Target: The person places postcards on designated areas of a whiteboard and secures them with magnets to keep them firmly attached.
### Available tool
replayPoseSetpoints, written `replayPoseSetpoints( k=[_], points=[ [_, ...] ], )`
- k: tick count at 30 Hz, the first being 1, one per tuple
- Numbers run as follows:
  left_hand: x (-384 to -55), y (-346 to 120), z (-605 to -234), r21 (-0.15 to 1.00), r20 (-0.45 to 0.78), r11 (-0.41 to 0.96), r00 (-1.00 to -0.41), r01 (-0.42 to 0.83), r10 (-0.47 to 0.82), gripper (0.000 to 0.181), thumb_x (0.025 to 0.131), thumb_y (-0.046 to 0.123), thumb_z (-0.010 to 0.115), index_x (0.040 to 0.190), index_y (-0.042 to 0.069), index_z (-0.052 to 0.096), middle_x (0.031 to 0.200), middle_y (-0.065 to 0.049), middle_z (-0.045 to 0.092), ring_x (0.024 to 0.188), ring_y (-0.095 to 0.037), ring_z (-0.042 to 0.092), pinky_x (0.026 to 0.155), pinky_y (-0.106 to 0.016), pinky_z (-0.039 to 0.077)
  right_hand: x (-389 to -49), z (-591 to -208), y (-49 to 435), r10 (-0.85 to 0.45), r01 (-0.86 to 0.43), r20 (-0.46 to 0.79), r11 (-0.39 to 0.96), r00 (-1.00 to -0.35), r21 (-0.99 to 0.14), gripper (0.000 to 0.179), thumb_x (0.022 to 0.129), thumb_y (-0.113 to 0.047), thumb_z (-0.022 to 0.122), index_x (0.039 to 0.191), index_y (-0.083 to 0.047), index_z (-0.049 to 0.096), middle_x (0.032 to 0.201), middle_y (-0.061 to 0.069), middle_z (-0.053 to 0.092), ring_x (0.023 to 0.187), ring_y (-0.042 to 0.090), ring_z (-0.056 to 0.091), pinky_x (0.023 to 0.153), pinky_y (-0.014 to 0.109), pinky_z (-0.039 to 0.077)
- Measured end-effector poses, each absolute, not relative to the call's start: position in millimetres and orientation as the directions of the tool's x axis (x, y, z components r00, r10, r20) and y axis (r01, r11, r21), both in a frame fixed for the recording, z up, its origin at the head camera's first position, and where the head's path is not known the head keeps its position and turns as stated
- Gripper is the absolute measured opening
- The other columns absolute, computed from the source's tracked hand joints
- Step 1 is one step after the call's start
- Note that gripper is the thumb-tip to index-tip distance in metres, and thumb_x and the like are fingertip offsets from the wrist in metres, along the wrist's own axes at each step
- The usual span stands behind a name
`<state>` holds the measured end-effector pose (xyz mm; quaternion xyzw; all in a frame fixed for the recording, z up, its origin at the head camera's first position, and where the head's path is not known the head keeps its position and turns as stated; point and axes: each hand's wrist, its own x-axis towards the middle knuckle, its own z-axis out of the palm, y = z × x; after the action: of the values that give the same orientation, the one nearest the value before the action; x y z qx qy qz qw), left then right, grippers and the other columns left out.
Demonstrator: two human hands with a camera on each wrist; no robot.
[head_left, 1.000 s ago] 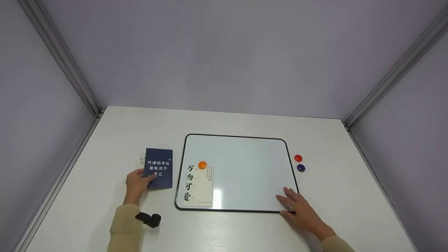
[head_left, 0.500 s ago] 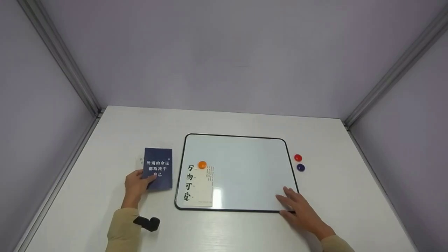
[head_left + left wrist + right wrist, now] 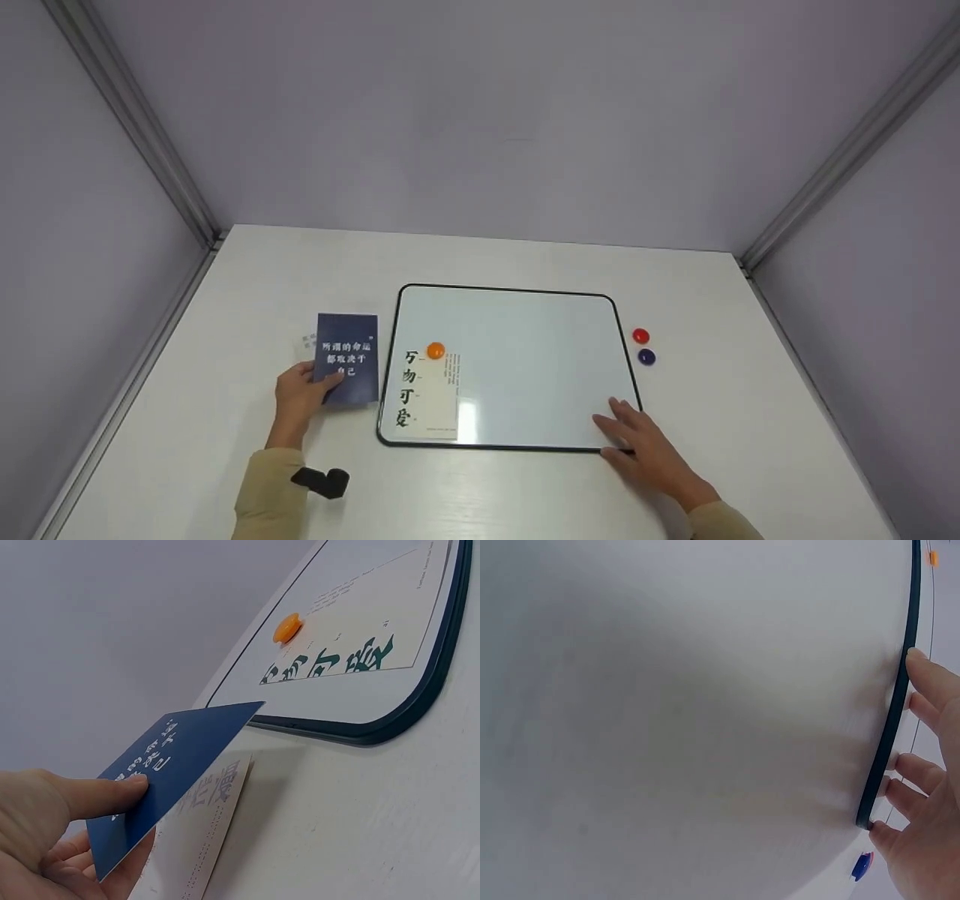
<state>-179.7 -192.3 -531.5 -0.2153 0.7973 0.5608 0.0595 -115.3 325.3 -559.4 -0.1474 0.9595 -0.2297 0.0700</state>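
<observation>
My left hand (image 3: 298,394) pinches a dark blue card (image 3: 347,349) with white characters, thumb on its face and fingers behind. In the left wrist view the blue card (image 3: 176,757) is lifted and tilted above a pale card (image 3: 217,817) lying on the table; the blue one covers part of it. The whiteboard (image 3: 532,360) has a black frame, and a cream card (image 3: 439,405) with black characters lies at its left under an orange magnet (image 3: 436,350). My right hand (image 3: 641,446) rests with spread fingers on the board's lower right corner, thumb at the frame.
Right of the board, a red magnet (image 3: 641,336) and a dark blue magnet (image 3: 646,357) lie on the white table (image 3: 510,491). Grey-lilac walls (image 3: 480,135) stand behind and at both sides. A black device (image 3: 322,481) sits at the left sleeve.
The blue card and left hand drift slightly left, then back right, ending closer to the board's left edge. The right hand keeps its place on the corner.
</observation>
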Motion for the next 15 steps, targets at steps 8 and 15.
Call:
replayPoseSetpoints(
  k=[8, 15],
  points=[
    [-176.5, -187.9, -529.6, 0.875, -0.328, 0.269, -0.902, -0.402, -0.28, 0.056, 0.09, 0.015, 0.066, 0.134, -0.012, 0.044, 0.138, -0.031, 0.049, 0.129, -0.042, 0.051, 0.105, -0.044, 0.048, -114.4, -560.1, 324.3, -0.342, -0.31, 0.001, 0.85, -0.94, -0.425, 0.049, 0.092, -0.034, 0.062, 0.137, -0.019, 0.054, 0.153, 0.017, 0.04, 0.142, 0.042, 0.034, 0.11, 0.063, 0.035],
    [-170.4, -183.9, -528.6, 0.881, -0.334, 0.249, -0.902, -0.402, -0.275, 0.056, 0.091, 0.014, 0.065, 0.135, -0.012, 0.043, 0.139, -0.031, 0.047, 0.131, -0.043, 0.049, 0.108, -0.047, 0.045, -116.4, -559.2, 326.3, -0.327, -0.262, -0.071, 0.854, -0.942, -0.449, 0.05, 0.092, -0.034, 0.062, 0.139, -0.019, 0.052, 0.157, 0.015, 0.034, 0.146, 0.04, 0.029, 0.113, 0.062, 0.031]
  ],
)
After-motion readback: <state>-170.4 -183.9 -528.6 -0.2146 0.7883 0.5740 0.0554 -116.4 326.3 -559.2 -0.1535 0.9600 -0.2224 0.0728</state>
